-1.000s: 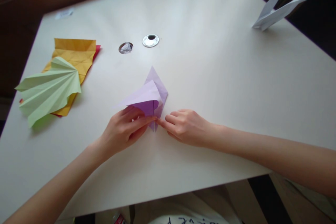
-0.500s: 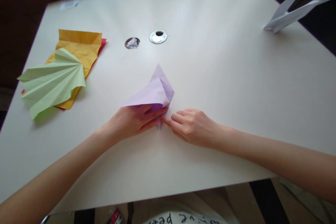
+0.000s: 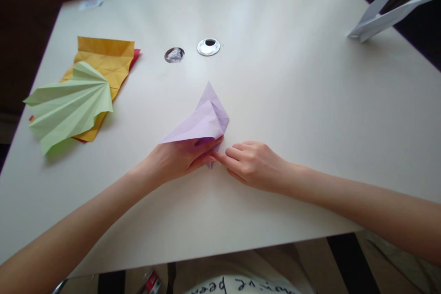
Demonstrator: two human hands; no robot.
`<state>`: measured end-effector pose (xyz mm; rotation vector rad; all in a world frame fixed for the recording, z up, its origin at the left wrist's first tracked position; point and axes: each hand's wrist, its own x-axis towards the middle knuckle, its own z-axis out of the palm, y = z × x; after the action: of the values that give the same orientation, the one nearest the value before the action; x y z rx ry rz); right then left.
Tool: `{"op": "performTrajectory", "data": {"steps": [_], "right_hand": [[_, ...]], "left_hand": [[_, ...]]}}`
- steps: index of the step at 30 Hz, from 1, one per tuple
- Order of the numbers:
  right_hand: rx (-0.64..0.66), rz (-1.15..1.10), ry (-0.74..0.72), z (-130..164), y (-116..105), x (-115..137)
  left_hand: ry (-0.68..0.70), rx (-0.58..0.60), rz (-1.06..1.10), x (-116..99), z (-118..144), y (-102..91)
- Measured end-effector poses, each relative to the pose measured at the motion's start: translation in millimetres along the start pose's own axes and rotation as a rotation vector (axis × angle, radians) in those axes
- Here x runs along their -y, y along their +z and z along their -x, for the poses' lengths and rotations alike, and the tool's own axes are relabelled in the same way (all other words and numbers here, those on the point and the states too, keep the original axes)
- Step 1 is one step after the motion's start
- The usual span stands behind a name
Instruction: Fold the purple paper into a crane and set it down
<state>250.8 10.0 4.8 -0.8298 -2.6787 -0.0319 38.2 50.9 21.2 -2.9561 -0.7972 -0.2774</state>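
A partly folded sheet of purple origami paper [image 3: 201, 121] lies before me, its pointed top facing away. My left hand [image 3: 177, 158] rests on its lower part, fingers stretched out flat; a raised flap covers some of them. From the right, my right hand [image 3: 246, 163] reaches the narrow bottom tip with its index finger, close beside the left fingertips. The other right fingers are curled in, and its thumb is mostly hidden.
To the left, a pleated light green paper [image 3: 74, 105] overlaps a creased yellow paper [image 3: 103, 53], with red paper [image 3: 135, 57] underneath. Two round table holes [image 3: 174, 55] lie beyond the purple paper. A white folded paper crane [image 3: 374, 23] stands at the far right edge.
My left fingers have slid slightly right and away from me under the flap. The right hand stays nearly still at the bottom tip.
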Motion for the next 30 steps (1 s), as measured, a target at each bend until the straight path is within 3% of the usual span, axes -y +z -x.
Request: {"op": "performTrajectory", "data": {"steps": [7,19,30], "right_hand": [[-0.019,-0.020,-0.002,0,1,-1],[-0.153,0.014,-0.064,3,0,-2],[-0.084,-0.035,-0.190,2,0,-1]], "left_hand": [[-0.078,0.064,0.157,1,13,5.1],[-0.207,-0.004,0.248,-4,14,12.5],[-0.213,-0.016,0.277,-4,14,16.1]]}}
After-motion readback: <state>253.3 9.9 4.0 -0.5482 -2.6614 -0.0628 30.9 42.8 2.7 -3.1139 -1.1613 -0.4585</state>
